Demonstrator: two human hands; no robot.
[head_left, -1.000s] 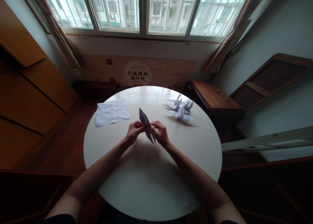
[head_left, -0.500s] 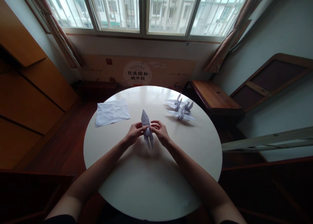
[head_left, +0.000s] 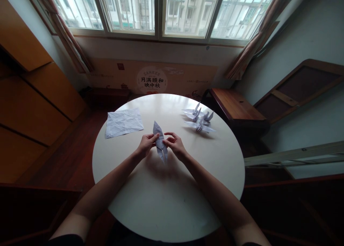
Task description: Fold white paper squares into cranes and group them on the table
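Between my two hands is a folded grey-white paper (head_left: 159,143), with one pointed end away from me and two narrow points toward me. My left hand (head_left: 146,144) pinches its left side, thumb on top. My right hand (head_left: 175,144) holds its right edge between thumb and finger, the other fingers bent. Several folded paper cranes (head_left: 199,125) stand together at the back right of the round white table (head_left: 166,199). A creased paper sheet (head_left: 124,123) lies flat at the back left.
Beyond the table on the right is a wooden side table (head_left: 236,104). Orange cabinets (head_left: 29,113) are at the left, and a barred window (head_left: 131,9) with curtains is ahead.
The folded paper has turned a little, its far tip shifting left, and now shows a flatter face. My left thumb has moved up onto it.
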